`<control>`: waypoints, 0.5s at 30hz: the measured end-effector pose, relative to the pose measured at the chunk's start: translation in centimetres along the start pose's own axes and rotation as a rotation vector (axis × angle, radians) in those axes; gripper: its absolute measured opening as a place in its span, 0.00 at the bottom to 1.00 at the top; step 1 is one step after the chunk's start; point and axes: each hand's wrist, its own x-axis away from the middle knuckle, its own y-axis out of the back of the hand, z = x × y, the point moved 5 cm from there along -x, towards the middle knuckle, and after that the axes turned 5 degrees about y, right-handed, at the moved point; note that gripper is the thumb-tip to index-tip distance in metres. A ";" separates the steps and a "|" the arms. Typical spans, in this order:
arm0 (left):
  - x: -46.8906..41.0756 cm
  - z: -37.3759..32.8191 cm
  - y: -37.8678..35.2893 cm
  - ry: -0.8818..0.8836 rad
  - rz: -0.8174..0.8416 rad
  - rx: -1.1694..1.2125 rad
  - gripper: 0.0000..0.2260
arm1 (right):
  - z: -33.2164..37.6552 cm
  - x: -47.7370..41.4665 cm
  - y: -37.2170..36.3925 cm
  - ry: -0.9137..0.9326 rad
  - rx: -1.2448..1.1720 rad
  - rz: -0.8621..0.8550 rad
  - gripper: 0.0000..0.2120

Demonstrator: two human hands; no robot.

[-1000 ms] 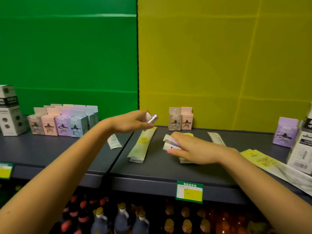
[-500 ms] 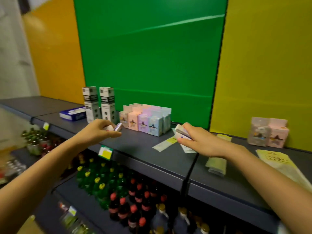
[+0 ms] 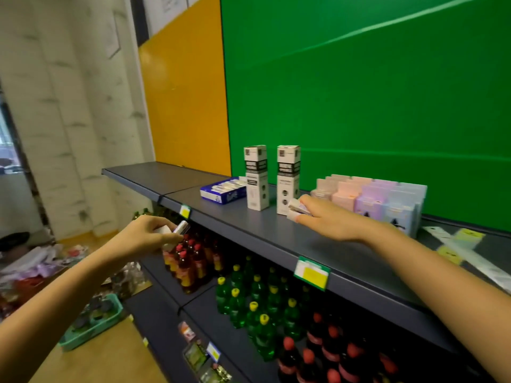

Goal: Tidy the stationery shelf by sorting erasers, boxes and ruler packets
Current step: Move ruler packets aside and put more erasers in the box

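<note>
Reaching forward over the flat grey shelf (image 3: 257, 226), the right hand (image 3: 329, 221) pinches small white rectangular erasers (image 3: 296, 210) just before a tall cardboard box (image 3: 287, 178). Well left of it, off the shelf edge, the left hand (image 3: 146, 236) pinches a glossy wrapped eraser (image 3: 179, 228) with curled fingers.

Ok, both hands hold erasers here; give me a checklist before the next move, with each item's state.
1. Left hand grips eraser: ok.
2. Right hand grips eraser stack: ok.
3. Blue eraser box on shelf, open-topped, in view: ok.
4. Free room in that box: cannot tell.
5. Right hand's path to it clear: not ok, tall white boxes stand between.
</note>
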 end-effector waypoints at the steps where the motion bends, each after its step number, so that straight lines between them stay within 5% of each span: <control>1: -0.5 1.0 1.0 0.015 -0.008 0.004 0.06 | 0.6 -1.6 -0.5 0.004 -0.009 -0.004 0.10; 8: -4.7 7.6 5.7 0.069 -0.041 0.060 0.17 | 3.8 -10.3 -3.9 0.036 -0.041 0.037 0.10; 15: -11.6 10.3 6.5 0.014 0.024 0.099 0.04 | 3.4 -19.1 -5.7 -0.039 -0.018 -0.002 0.17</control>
